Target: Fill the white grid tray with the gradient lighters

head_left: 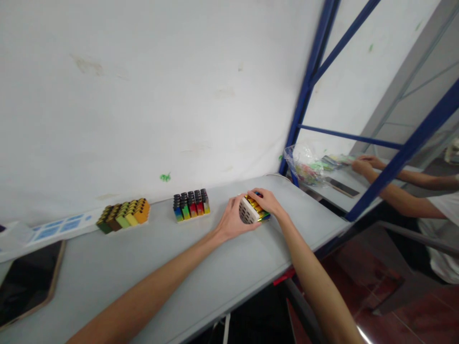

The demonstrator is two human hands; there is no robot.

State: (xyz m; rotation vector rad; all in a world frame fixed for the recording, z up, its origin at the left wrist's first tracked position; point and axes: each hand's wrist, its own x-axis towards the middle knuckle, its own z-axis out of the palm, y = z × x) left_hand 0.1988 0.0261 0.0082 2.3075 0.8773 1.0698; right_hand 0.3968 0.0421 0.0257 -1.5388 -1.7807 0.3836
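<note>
Both my hands are around a tray of lighters over the right half of the grey table. My left hand [229, 222] grips the white tray [245, 211], whose underside full of holes is turned toward the left. On the other side, my right hand [268, 202] closes over the shiny gold and coloured lighters [255, 204]; its fingers partly hide them. The tray is tipped on its side. To the left of my hands, a second set of lighters [191, 205] stands upright, multicoloured with black tops. Farther left are green, brown and orange lighters [124, 215] in a tray.
A dark-screened tablet or phone [30, 279] lies at the table's left end, near a white strip with blue panels [62, 228]. A blue metal frame [304, 95] rises at the right. Beyond it, a co-worker's hands [367, 165] are near a clear plastic bag [306, 165].
</note>
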